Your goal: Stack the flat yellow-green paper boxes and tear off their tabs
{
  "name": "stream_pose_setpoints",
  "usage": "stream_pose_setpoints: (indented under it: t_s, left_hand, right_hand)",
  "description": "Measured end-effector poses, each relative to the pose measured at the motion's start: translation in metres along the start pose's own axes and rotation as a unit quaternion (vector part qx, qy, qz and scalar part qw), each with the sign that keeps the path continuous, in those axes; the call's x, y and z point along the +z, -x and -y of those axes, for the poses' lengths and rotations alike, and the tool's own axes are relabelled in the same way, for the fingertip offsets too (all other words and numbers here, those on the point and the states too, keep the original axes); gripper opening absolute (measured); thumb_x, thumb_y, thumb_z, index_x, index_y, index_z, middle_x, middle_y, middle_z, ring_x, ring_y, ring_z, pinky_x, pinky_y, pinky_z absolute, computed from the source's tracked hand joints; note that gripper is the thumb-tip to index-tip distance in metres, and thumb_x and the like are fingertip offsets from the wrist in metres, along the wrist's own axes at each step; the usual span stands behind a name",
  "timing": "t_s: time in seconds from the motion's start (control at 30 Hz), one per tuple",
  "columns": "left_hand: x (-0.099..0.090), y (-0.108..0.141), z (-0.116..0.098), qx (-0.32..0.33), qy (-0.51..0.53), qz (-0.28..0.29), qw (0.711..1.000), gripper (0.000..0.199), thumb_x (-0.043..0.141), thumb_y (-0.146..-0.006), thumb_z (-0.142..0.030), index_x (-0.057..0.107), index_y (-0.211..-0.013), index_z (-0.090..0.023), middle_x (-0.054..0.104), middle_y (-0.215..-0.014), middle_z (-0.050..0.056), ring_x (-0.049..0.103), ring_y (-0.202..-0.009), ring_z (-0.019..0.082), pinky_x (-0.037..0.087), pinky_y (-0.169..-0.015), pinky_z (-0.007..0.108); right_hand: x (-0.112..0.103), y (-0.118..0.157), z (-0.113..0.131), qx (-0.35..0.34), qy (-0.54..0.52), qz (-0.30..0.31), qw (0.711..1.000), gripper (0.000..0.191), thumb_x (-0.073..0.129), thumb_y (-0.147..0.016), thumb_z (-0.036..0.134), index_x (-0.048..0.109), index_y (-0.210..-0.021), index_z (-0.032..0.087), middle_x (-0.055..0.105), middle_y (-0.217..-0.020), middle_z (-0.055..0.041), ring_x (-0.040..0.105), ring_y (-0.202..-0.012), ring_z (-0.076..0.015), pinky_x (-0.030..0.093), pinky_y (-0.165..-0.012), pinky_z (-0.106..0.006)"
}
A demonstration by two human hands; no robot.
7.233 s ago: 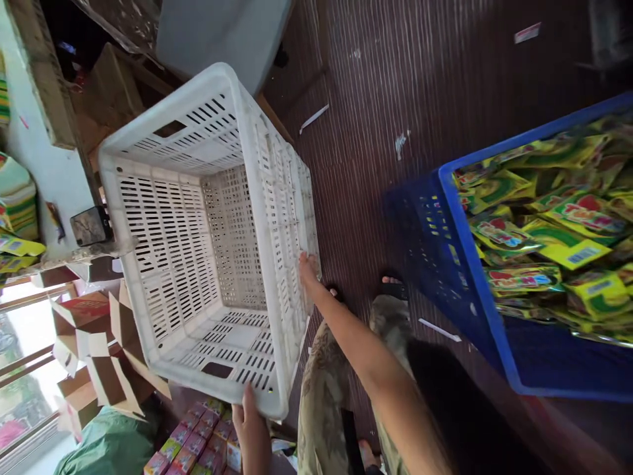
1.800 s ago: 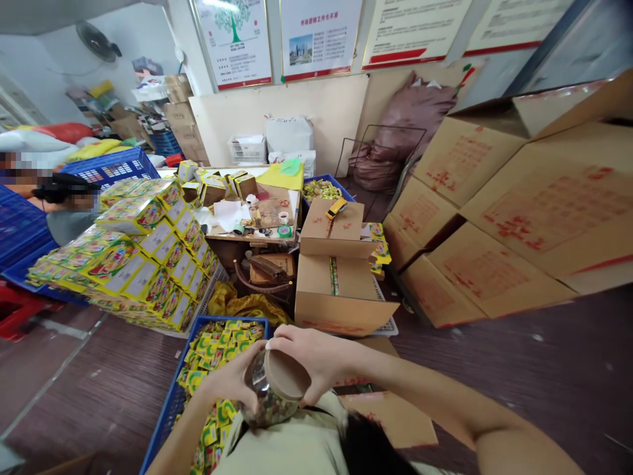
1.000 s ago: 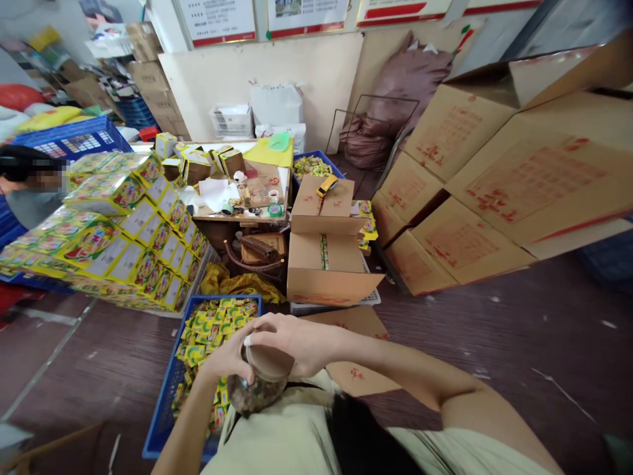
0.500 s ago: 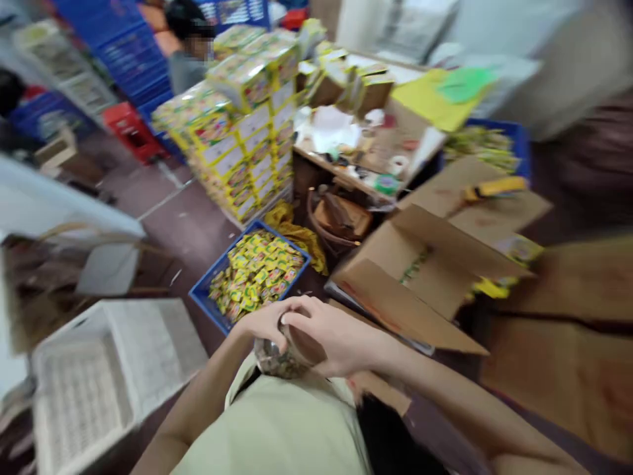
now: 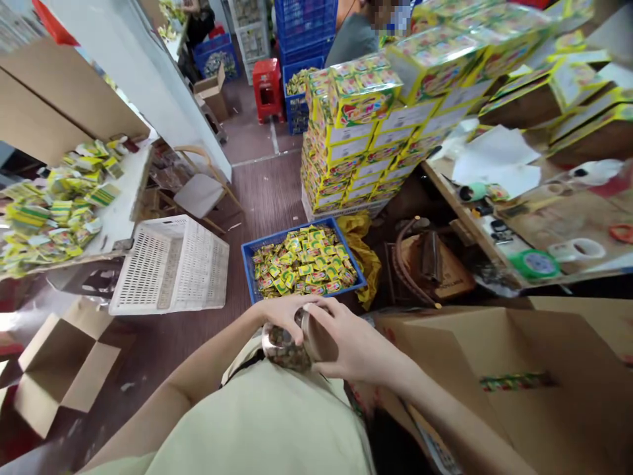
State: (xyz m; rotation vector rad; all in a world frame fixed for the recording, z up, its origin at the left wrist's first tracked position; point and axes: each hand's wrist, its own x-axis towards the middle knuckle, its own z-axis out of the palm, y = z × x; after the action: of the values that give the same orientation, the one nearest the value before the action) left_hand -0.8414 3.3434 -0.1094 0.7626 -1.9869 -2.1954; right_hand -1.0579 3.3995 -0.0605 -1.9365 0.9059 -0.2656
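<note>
The jar [image 5: 285, 353] is clasped around its clear body by the left hand [image 5: 283, 315], and the broad, pale brown lid [image 5: 321, 340] is clamped by the right hand [image 5: 356, 340], with fingers over its far edge and the thumb at its near edge. Both grips are closed. The jar is held at the near side of the scene, in front of the pale shirt [image 5: 277, 409] and just nearer than the blue crate [image 5: 248, 268] of small wrapped packets [image 5: 309, 260]. It is tilted, with the lid toward the right. Whether the lid is fully seated cannot be told, since the rim is partly covered by the fingers.

For this two-handed hold, the body is best braced steadily by the left hand, with the smooth wall not squeezed harder than needed. Force on the lid should be spread evenly across its edge, so that it is not cocked to one side. A more upright jar would be safer, as the loose brown contents could be spilled if the lid were slack. The elbows are best carried clear of the open carton [image 5: 499, 343] at the near right, above which the right forearm is stretched.
</note>
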Motion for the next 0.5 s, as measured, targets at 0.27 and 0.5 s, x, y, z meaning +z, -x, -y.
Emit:
stream_pose_setpoints:
  t_s: [0.27,0.5]
  left_hand:
    - [-0.046,0.086,0.033,-0.022,-0.011,-0.04,0.999,0.122,0.089,-0.038,-0.06,0.044,-0.144,-0.018,0.046,-0.148,0.014,0.04,-0.138,0.037,0.027,-0.117,0.048]
    - [-0.119,0.191,0.079,0.01,0.045,-0.039,0.998,0.111,0.088,-0.044,-0.06,0.051,-0.138,-0.016,0.052,-0.143,0.014,0.044,-0.134,0.038,0.028,-0.116,0.05]
  right_hand:
    - [0.021,-0.081,0.037,-0.178,0.036,0.069,0.981,0.065,0.058,-0.07,0.007,0.049,-0.133,0.024,0.043,-0.137,-0.0119,0.033,-0.137,-0.0286,0.032,-0.113,-0.048]
    - [0.076,-0.188,0.102,-0.138,0.008,0.072,0.988,0.068,0.056,-0.072,0.004,0.044,-0.137,0.022,0.039,-0.141,-0.0134,0.028,-0.142,-0.0276,0.03,-0.116,-0.048]
